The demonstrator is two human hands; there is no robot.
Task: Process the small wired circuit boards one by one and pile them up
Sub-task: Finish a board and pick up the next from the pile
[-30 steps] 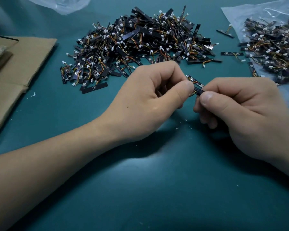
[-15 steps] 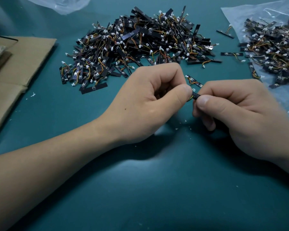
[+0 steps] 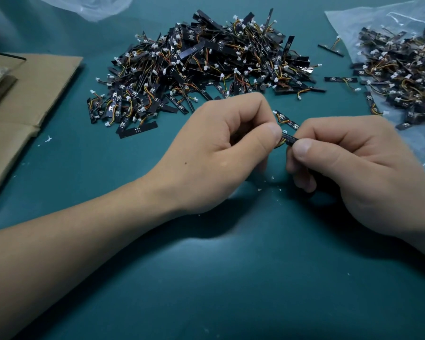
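Note:
Both hands meet at the middle of the green mat. My left hand (image 3: 221,153) and my right hand (image 3: 349,168) pinch the same small black wired circuit board (image 3: 289,139) between thumb and curled fingers; most of it is hidden by the fingertips. Another loose board (image 3: 285,119) lies on the mat just behind them. A big pile of black boards with orange and yellow wires and white plugs (image 3: 201,67) spreads behind my left hand. A second heap of boards (image 3: 402,72) rests on a clear plastic bag at the right.
Flattened brown cardboard (image 3: 27,94) covers the left edge of the mat. Clear plastic (image 3: 96,6) lies at the top left. Two stray boards (image 3: 340,79) sit between the two piles. Small white flecks (image 3: 272,185) dot the mat under my hands.
The two hands have drifted slightly lower and closer together, and less of the pinched board now shows between the thumbs. The piles have not moved.

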